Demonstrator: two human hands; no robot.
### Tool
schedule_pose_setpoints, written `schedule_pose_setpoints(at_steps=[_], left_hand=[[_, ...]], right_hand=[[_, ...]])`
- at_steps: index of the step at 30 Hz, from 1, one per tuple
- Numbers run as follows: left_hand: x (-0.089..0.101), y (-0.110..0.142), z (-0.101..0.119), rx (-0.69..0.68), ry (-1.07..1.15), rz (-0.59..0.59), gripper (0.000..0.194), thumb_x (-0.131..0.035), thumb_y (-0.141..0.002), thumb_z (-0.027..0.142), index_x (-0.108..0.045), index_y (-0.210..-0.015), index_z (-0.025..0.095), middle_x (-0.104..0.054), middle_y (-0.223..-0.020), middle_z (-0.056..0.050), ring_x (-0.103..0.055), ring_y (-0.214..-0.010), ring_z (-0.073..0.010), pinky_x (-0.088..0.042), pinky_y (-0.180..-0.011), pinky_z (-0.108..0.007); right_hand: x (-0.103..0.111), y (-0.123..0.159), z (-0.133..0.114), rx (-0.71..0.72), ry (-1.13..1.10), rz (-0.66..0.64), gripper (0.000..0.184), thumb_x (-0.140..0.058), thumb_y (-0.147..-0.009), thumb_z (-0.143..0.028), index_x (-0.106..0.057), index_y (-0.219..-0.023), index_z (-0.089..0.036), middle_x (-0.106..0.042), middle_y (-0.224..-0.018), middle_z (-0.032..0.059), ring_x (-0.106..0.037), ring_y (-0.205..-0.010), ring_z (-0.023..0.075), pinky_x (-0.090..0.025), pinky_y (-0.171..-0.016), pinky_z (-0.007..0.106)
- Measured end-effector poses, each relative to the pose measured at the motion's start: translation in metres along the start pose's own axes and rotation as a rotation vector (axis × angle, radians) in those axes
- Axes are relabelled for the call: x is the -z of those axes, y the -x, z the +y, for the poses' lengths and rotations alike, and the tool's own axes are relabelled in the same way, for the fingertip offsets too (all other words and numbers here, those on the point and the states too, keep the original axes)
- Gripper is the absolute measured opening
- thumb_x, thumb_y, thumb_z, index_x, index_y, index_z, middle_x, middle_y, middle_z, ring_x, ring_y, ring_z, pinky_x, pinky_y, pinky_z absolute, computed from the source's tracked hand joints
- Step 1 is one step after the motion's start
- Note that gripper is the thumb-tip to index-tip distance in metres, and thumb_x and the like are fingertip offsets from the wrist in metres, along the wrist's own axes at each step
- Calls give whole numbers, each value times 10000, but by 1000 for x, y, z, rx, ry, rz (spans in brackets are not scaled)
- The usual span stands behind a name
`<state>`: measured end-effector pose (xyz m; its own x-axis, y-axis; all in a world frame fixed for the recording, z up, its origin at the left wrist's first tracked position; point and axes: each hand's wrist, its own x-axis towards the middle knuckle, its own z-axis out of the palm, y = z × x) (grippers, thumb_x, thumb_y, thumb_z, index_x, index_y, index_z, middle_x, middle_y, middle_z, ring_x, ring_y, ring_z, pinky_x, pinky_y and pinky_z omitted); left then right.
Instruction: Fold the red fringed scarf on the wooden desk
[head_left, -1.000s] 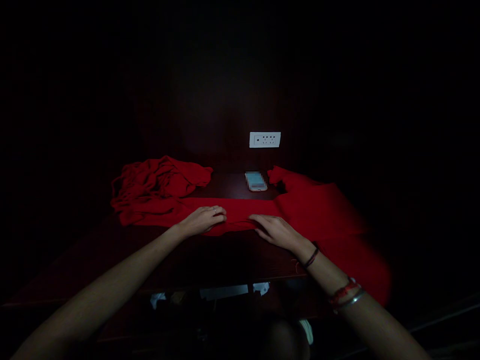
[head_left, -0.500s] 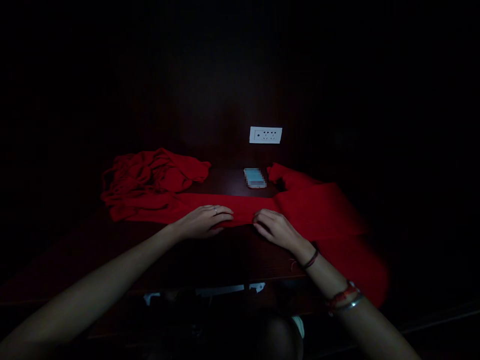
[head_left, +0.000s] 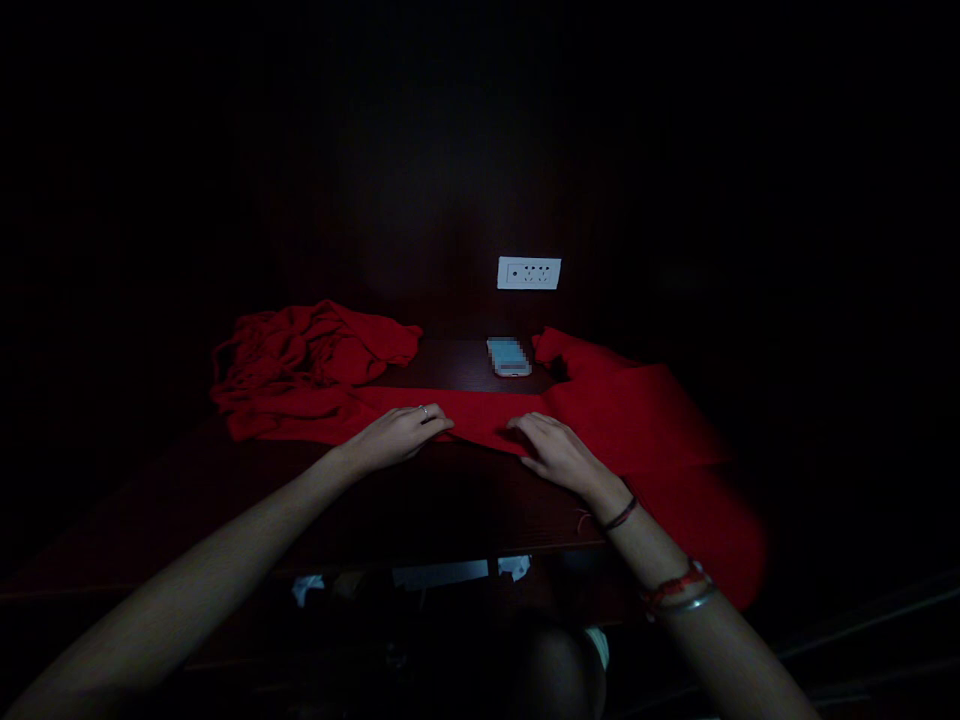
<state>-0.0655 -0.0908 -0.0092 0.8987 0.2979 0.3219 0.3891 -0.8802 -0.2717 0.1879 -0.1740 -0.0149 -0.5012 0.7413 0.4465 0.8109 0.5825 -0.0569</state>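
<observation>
A long strip of red cloth (head_left: 487, 408) lies across the dark tabletop in front of me. It runs into a crumpled bunch at the left and a wide flat spread on the right, which hangs over the front edge. My left hand (head_left: 397, 436), with a ring on one finger, pinches the strip's near edge between thumb and fingers. To its right, my right hand (head_left: 561, 452) rests on the same strip, its fingers bent and its thumb apart from them. Part of the cloth under both hands is hidden.
Behind the strip, a phone (head_left: 509, 356) with a blurred-out screen lies on the dark wooden table (head_left: 450, 362). A white socket plate (head_left: 529, 273) is on the wall behind. Below the tabletop, pale papers (head_left: 441, 574) show in a shelf. The surroundings are very dark.
My left hand has shifted slightly left and closed on the cloth's near edge. My right hand's fingers have lifted and spread from the thumb. The strip's near edge now slants between the hands.
</observation>
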Motion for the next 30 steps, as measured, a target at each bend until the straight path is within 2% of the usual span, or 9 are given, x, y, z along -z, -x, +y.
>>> schedule_pose_setpoints(at_steps=[4, 7, 10, 13, 18, 21, 25, 28, 30], left_hand=[[-2, -7, 11, 11, -47, 17, 221, -353, -841, 259, -501, -986, 181, -515, -923, -52, -499, -824, -150, -396, -735, -267], [-6, -18, 24, 21, -66, 68, 273, -404, -815, 356, -499, -990, 169, -517, -954, -67, -488, -878, -174, -384, -766, -289], [-11, -27, 31, 17, -61, 97, 228, -352, -849, 279, -499, -985, 169, -547, -878, -48, -513, -810, -143, -390, -728, -256], [-13, -30, 29, -45, -75, 78, 217, -318, -862, 226, -514, -939, 174, -557, -783, -27, -522, -711, -120, -394, -660, -228], [-15, -22, 21, -144, -173, 70, 194, -345, -838, 167, -523, -915, 172, -566, -763, -28, -525, -671, -125, -396, -630, -237], [-13, -21, 21, -196, -166, 73, 202, -335, -843, 171, -521, -920, 175, -568, -769, -29, -526, -689, -128, -397, -638, -240], [-6, -25, 21, -196, -66, 19, 201, -341, -850, 261, -516, -915, 186, -558, -813, -30, -516, -753, -130, -394, -680, -234], [-3, -23, 20, -190, -9, -35, 201, -339, -844, 223, -501, -959, 194, -547, -871, -35, -511, -783, -129, -391, -678, -222], [-3, -20, 18, -163, -6, -44, 222, -316, -846, 188, -506, -961, 195, -549, -834, -32, -515, -755, -124, -388, -650, -215]], right_hand=[[-2, 3, 5, -30, 20, 40, 272, -447, -783, -172, -440, -1054, -161, -576, -964, 77, -525, -865, 160, -396, -758, 276], [-2, 5, 8, -65, 32, 77, 269, -437, -802, -206, -434, -1067, -158, -590, -930, 86, -538, -826, 157, -400, -708, 260], [0, 6, 9, -110, 71, 44, 259, -418, -817, -219, -434, -1068, -154, -600, -863, 81, -542, -772, 150, -390, -666, 245], [4, 6, 7, -142, 139, -28, 200, -394, -829, -226, -471, -998, -151, -596, -791, 64, -532, -733, 141, -374, -667, 243], [10, 18, -9, -173, 324, -49, 148, -434, -796, -163, -504, -925, -180, -556, -878, 56, -489, -827, 158, -346, -727, 258], [10, 31, -16, -233, 393, -78, 150, -419, -790, -113, -516, -889, -170, -557, -830, 51, -490, -772, 156, -346, -699, 252], [8, 43, -17, -272, 386, -104, 141, -408, -798, -113, -530, -849, -161, -564, -770, 48, -494, -721, 155, -347, -660, 249], [7, 45, -15, -289, 379, -91, 158, -402, -801, -106, -539, -857, -162, -571, -783, 54, -499, -735, 158, -346, -664, 249], [6, 45, -15, -288, 371, -100, 162, -400, -804, -106, -544, -859, -157, -577, -777, 57, -504, -729, 156, -346, -663, 249]])
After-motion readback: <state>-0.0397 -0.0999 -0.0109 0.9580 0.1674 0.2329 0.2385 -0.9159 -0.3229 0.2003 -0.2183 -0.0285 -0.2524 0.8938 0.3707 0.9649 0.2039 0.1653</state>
